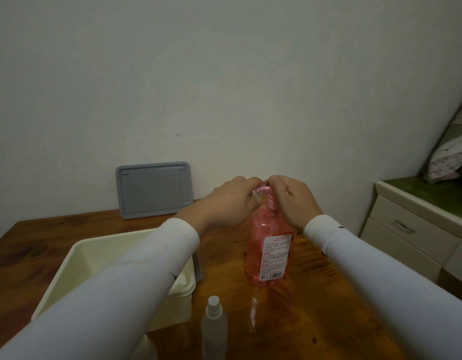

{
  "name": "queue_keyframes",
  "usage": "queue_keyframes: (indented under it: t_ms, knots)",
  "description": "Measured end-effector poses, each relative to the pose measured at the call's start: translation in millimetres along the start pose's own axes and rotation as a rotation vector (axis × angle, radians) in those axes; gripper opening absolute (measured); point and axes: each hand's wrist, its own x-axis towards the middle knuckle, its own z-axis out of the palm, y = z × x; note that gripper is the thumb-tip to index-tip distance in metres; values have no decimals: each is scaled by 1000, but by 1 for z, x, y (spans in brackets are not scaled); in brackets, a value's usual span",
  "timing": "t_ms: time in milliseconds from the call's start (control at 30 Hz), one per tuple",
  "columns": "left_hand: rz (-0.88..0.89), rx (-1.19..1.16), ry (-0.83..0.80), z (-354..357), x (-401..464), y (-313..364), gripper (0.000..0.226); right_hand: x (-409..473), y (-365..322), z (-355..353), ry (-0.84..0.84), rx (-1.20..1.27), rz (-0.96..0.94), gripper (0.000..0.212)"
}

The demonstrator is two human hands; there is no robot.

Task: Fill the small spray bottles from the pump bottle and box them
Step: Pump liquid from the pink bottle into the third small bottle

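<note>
A tall pink pump bottle (270, 245) with a white label stands upright on the wooden table (315, 294). My right hand (293, 198) rests closed on its pink pump head. My left hand (229, 201) holds a small clear spray bottle at the pump's nozzle; the fingers hide most of it. Another small spray bottle (214, 328) with a white cap stands upright near the table's front edge. A cream plastic box (76, 258) sits open at the left, under my left forearm.
A grey box lid (154, 189) leans against the wall at the back of the table. A cream drawer unit (416, 229) with a green top stands at the right. Part of another white object (146, 349) shows at the bottom edge.
</note>
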Motion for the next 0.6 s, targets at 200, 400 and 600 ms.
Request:
queue_keyframes:
  t_ms: [200,400,600]
  knots:
    - [13,-21,35,-10,3,5,41,10,-9,-14,1,-68,-55,36]
    - [14,12,36,-7,4,2,42,4,-9,-7,35,-32,-47,41]
    - [1,2,1,0,3,-2,42,1,-3,-2,3,-15,4,36]
